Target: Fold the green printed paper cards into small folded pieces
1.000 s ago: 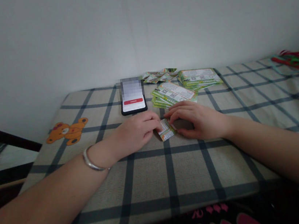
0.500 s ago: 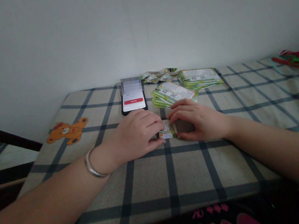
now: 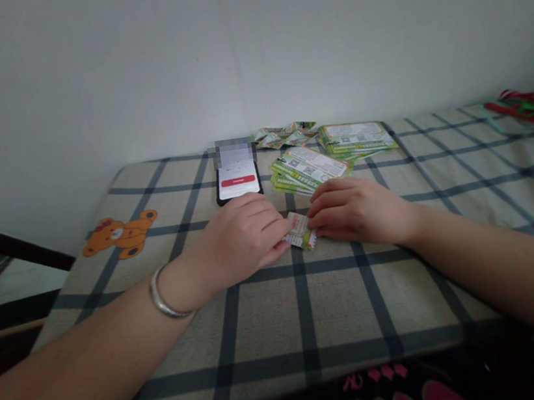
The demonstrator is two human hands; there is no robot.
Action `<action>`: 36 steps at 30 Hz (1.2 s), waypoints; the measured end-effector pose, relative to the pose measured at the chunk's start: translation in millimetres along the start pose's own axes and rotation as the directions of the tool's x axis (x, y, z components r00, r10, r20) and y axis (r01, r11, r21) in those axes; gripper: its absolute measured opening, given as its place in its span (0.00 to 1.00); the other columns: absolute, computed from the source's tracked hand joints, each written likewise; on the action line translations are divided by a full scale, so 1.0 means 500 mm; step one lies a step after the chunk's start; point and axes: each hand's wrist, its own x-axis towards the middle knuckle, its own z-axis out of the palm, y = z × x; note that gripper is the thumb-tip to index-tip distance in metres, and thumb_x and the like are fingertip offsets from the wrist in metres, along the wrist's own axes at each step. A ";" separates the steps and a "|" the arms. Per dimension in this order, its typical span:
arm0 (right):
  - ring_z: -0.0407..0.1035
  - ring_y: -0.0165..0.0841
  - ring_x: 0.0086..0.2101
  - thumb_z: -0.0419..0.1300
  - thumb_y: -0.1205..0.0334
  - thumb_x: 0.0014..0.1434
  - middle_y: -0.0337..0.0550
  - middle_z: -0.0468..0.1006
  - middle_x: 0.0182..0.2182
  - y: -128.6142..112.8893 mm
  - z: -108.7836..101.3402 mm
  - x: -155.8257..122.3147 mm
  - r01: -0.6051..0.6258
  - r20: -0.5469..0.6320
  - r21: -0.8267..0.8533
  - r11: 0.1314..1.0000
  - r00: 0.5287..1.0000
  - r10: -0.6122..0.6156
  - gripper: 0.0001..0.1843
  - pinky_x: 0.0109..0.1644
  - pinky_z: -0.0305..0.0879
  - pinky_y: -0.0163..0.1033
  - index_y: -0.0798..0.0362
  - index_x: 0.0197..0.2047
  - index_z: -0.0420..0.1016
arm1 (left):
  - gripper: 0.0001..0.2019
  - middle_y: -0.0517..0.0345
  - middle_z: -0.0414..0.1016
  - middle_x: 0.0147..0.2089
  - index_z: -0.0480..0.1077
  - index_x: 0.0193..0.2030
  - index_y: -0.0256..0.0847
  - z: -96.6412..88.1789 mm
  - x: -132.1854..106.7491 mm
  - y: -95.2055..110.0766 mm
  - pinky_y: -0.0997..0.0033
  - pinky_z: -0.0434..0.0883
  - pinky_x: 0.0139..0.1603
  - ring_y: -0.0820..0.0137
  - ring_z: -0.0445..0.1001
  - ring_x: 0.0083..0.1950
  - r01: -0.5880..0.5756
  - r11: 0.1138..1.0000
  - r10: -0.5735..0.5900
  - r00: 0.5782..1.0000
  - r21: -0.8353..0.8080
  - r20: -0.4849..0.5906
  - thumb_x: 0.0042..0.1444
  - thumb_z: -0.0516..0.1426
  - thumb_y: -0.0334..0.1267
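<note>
A small folded piece of printed paper (image 3: 300,232), white and green, sits tilted between my two hands over the table. My left hand (image 3: 251,231), with a silver bangle on its wrist, pinches the paper's left edge between thumb and fingers. On the other side, my right hand (image 3: 354,211) is closed on its right edge, the thumb mostly hidden under the fingers. Just beyond them lies a fanned stack of green-and-white printed cards (image 3: 309,167). Several small folded paper pieces (image 3: 283,136) rest against the wall side.
A phone (image 3: 238,181) with a lit screen lies past my left hand. Another card stack (image 3: 357,137) is at the back right. Red and green items (image 3: 531,116) lie at the far right. A bear picture (image 3: 121,234) marks the checked cloth (image 3: 340,308) at left.
The paper between my hands has turned from square-on to tilted. My right fingers have drawn together on its edge, and my left thumb has moved up against the fingers.
</note>
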 end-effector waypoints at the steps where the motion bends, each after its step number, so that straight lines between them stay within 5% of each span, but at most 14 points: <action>1: 0.68 0.38 0.46 0.53 0.59 0.67 0.45 0.79 0.41 -0.002 -0.002 0.000 0.009 0.007 -0.018 1.000 1.000 -0.009 0.13 0.50 0.65 0.44 0.52 0.44 0.77 | 0.09 0.53 0.77 0.35 0.74 0.37 0.37 0.000 0.001 0.000 0.60 0.71 0.49 0.64 0.73 0.40 -0.004 1.000 0.004 1.000 0.002 0.003 0.62 0.53 0.36; 9: 0.68 0.38 0.43 0.52 0.60 0.66 0.44 0.79 0.37 -0.016 -0.007 0.003 0.010 0.014 -0.078 0.997 1.000 -0.009 0.13 0.46 0.64 0.43 0.52 0.40 0.78 | 0.11 0.52 0.76 0.35 0.74 0.35 0.36 0.004 0.002 0.002 0.60 0.71 0.49 0.65 0.73 0.41 0.027 0.999 -0.026 1.000 -0.047 0.017 0.62 0.51 0.34; 19: 0.66 0.36 0.36 0.55 0.63 0.61 0.44 0.75 0.30 -0.031 0.007 0.012 -0.265 -0.034 0.034 0.964 0.963 0.266 0.10 0.39 0.60 0.40 0.54 0.34 0.77 | 0.08 0.54 0.74 0.33 0.72 0.30 0.37 -0.003 0.007 0.021 0.61 0.68 0.43 0.65 0.70 0.39 0.201 0.975 -0.201 0.979 -0.091 0.017 0.59 0.54 0.33; 27: 0.67 0.34 0.34 0.58 0.64 0.58 0.41 0.75 0.28 -0.033 0.018 0.016 -0.390 -0.060 0.085 0.917 0.917 0.395 0.07 0.37 0.58 0.38 0.52 0.34 0.78 | 0.06 0.58 0.73 0.29 0.72 0.29 0.40 0.008 0.004 0.023 0.65 0.64 0.37 0.67 0.69 0.35 0.395 0.897 -0.394 0.918 -0.201 0.044 0.55 0.57 0.35; 36: 0.68 0.32 0.32 0.59 0.64 0.56 0.41 0.76 0.29 -0.026 0.027 0.020 -0.468 -0.053 0.198 0.861 0.872 0.486 0.06 0.36 0.60 0.36 0.53 0.35 0.78 | 0.12 0.58 0.71 0.25 0.71 0.25 0.39 0.017 0.010 0.016 0.67 0.61 0.32 0.69 0.67 0.31 0.437 0.870 -0.439 0.897 -0.229 0.043 0.58 0.57 0.40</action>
